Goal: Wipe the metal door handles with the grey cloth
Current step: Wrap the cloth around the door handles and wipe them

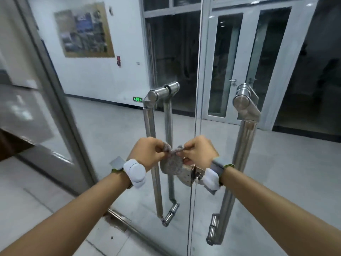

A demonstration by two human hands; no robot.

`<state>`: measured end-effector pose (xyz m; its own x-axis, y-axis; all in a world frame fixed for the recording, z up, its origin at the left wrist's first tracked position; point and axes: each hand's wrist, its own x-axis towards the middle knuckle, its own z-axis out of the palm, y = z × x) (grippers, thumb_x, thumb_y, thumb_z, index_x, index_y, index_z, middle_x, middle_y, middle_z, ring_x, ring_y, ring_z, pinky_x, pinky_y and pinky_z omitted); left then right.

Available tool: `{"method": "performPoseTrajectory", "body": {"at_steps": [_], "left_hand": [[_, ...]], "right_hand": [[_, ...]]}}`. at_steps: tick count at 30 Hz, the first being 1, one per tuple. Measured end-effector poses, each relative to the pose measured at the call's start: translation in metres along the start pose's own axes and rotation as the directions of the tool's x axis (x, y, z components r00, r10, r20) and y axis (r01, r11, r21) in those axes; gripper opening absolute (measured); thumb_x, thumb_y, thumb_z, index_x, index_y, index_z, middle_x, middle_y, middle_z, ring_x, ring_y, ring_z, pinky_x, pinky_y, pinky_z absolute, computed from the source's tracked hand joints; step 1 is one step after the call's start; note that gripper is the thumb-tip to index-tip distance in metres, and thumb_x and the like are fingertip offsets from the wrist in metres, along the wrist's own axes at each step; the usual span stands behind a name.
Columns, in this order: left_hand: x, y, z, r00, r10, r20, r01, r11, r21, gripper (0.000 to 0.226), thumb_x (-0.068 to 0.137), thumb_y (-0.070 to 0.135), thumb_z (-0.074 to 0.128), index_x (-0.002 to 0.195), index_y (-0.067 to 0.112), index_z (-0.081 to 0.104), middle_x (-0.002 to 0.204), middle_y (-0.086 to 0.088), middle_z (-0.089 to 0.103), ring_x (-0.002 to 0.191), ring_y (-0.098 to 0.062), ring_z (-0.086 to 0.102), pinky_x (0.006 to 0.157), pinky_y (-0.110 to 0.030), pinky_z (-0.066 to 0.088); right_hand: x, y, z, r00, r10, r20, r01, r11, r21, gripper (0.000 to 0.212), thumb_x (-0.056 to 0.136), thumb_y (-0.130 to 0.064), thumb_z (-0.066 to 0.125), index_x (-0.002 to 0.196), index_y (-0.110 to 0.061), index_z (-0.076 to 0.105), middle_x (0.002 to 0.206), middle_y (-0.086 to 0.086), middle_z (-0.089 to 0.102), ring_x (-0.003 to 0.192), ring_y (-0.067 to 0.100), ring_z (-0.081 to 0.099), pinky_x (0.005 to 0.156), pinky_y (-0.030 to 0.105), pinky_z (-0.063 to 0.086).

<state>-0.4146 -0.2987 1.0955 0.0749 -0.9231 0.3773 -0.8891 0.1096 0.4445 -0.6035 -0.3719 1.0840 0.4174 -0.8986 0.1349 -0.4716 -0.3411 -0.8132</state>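
Note:
Two tall metal door handles stand on a pair of glass doors: the left handle (pixel 149 122) and the right handle (pixel 245 137). Between them, at mid height, both hands hold the grey cloth (pixel 170 161), which hangs bunched below the fingers. My left hand (pixel 147 154) pinches its left top corner and my right hand (pixel 198 152) pinches its right top corner. The cloth hangs in front of the gap between the doors, touching neither handle as far as I can tell. White wrist devices sit on both wrists.
A metal lock plate (pixel 188 175) with a key sits at the door seam just below the cloth. A grey door frame (pixel 60 100) runs down the left. Beyond the glass lie a tiled floor, a wall poster (pixel 84 30) and white inner doors (pixel 238 61).

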Motion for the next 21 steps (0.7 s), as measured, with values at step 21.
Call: {"method": "performPoseTrajectory", "body": {"at_steps": [21], "left_hand": [[0.099, -0.077, -0.028, 0.978, -0.204, -0.050, 0.181, 0.941, -0.286, 0.019, 0.071, 0.030, 0.088, 0.081, 0.033, 0.072, 0.073, 0.015, 0.075, 0.063, 0.014, 0.063, 0.053, -0.001, 0.042]], "right_hand": [[0.131, -0.069, 0.038, 0.977, -0.212, -0.023, 0.213, 0.972, 0.099, 0.025, 0.091, -0.017, 0.084, 0.115, -0.010, 0.084, 0.109, 0.009, 0.087, 0.106, 0.022, 0.081, 0.103, 0.044, 0.064]]}}
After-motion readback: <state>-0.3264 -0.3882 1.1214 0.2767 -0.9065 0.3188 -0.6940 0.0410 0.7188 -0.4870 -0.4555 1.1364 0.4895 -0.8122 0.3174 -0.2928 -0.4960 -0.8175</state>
